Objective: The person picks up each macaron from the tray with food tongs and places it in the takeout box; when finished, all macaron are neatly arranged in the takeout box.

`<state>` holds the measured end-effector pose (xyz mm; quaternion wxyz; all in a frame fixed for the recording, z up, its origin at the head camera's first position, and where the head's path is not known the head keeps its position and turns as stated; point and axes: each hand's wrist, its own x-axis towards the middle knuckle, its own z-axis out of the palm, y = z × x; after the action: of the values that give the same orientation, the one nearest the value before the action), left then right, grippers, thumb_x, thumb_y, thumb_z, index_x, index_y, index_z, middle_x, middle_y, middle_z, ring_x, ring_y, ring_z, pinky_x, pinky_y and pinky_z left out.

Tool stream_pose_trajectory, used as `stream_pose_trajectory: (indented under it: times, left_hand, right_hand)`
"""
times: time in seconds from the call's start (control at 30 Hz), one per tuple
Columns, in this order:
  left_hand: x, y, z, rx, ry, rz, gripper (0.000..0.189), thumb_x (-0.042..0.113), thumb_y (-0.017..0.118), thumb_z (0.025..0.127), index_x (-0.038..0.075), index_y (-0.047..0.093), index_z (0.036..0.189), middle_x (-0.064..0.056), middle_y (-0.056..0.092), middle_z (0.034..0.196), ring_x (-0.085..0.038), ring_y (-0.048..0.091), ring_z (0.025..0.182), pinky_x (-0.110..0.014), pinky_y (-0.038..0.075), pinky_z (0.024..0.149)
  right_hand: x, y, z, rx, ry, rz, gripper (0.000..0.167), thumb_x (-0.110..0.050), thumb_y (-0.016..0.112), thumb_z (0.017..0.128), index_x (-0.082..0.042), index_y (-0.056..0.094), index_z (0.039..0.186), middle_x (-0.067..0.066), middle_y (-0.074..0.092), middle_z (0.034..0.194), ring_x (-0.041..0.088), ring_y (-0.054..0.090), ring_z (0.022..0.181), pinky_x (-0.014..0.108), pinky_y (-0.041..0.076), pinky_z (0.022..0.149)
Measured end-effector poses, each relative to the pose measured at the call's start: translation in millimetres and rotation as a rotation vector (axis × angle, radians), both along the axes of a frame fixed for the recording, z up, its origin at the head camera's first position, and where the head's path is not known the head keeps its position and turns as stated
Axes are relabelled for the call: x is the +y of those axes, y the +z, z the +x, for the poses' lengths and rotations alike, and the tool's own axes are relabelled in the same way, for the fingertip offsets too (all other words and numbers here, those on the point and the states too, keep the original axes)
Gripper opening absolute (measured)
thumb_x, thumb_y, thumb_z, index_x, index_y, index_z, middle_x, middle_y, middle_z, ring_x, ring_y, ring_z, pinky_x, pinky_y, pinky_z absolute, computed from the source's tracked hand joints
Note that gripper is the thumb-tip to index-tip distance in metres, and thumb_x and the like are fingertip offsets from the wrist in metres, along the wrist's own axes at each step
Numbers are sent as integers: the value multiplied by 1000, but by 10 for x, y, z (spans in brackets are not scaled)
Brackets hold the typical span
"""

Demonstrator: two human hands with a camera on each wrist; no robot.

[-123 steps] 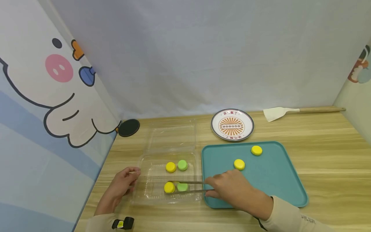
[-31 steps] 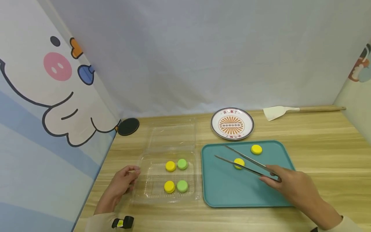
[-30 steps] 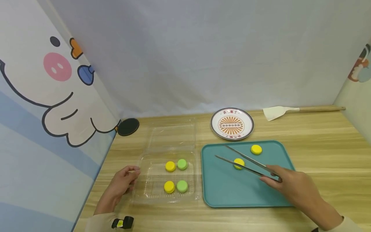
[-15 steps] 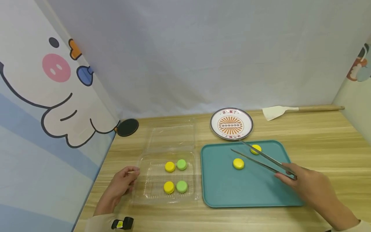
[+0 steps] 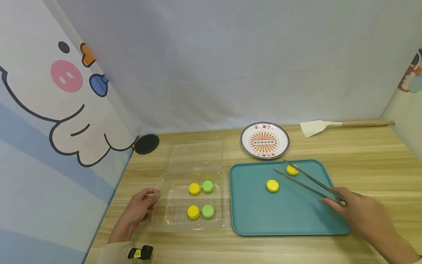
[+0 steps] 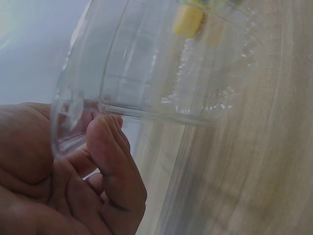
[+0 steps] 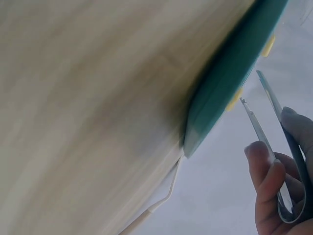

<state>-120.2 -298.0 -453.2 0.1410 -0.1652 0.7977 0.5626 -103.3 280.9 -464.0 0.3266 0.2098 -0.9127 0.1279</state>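
Note:
My right hand (image 5: 366,212) holds metal tongs (image 5: 311,189) with their arms spread. Nothing is between the tips, which hover over the teal tray (image 5: 257,216) near a yellow macaron (image 5: 291,171) at its back. A second yellow macaron (image 5: 272,186) lies nearer the tray's middle. On the left, my left hand (image 5: 140,205) pinches the side rim of a clear plastic container (image 6: 146,110). Two yellow macarons, one at the front (image 5: 193,212), and two green macarons, one at the back (image 5: 208,186), sit in its right half. Its clear lid (image 5: 196,154) lies folded back behind.
Behind the tray stands a white plate (image 5: 265,140) with an orange sunburst print. A white spatula (image 5: 314,128) with a wooden handle lies along the back right of the wooden table. A black round disc (image 5: 147,143) is at the back left, against the printed wall.
The right hand has moved from the container back over the tray, carrying the tongs rightward to the rear yellow macaron. Now the tongs are empty; the front green macaron stays in the container. Left hand unchanged.

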Motion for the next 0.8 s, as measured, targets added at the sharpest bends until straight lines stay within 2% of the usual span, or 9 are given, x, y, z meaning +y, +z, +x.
stream_pose_trajectory:
  times: [0.17,0.4,0.67,0.8]
  left_hand:
    - [7,-3,-21,-5,-4,1,37,27,57,105,2,52,132,-2,49,80,-12,40,60,-27,39,55]
    - [-7,-21,-23,-1,-10,11,36,26,56,106,2,51,133,-2,47,77,-12,37,57,-27,36,53]
    - [6,-9,-9,3,-1,16,35,25,56,106,1,52,131,-2,47,77,-11,38,57,-27,37,53]
    - [7,-7,-5,4,4,14,36,26,56,106,1,52,131,-1,47,77,-11,39,58,-26,38,54]
  right_hand:
    - [106,32,40,-9,-33,3,81,-74,27,97,-4,69,93,6,61,56,9,40,39,30,28,34]
    - [188,56,65,-45,-31,36,82,-74,24,96,-4,67,90,-2,55,50,2,30,39,26,25,34]
    - [214,53,76,-131,-31,37,75,-72,34,94,-6,68,92,-11,51,52,-2,27,43,25,27,36]
    - [204,45,78,-118,-25,32,76,-73,29,94,-7,67,91,-13,46,50,-3,25,44,24,26,36]
